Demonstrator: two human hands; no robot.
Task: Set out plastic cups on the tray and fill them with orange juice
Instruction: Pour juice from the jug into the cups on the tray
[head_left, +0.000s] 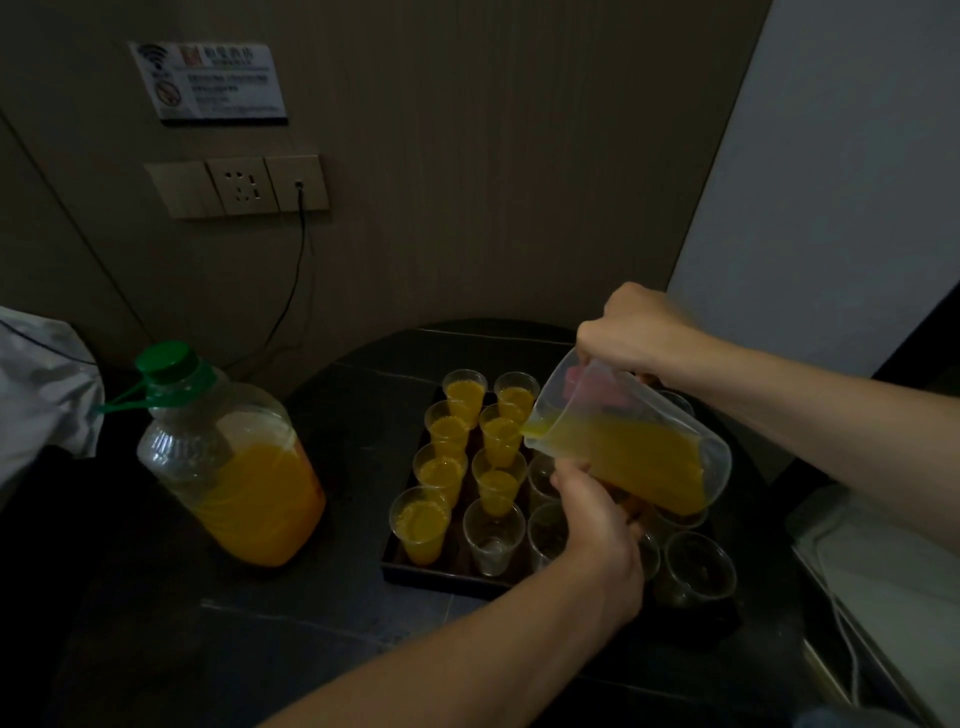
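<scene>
My right grip is clamped on the high side of the measuring jug, tipping its spout over the tray's second column of plastic cups, since the left column is already full. My left grip sits under the jug's belly, I judge to steady the weight; whether its fingers close on anything I cannot tell. The capped juice bottle stands left of the tray, clear of the pour.
</scene>
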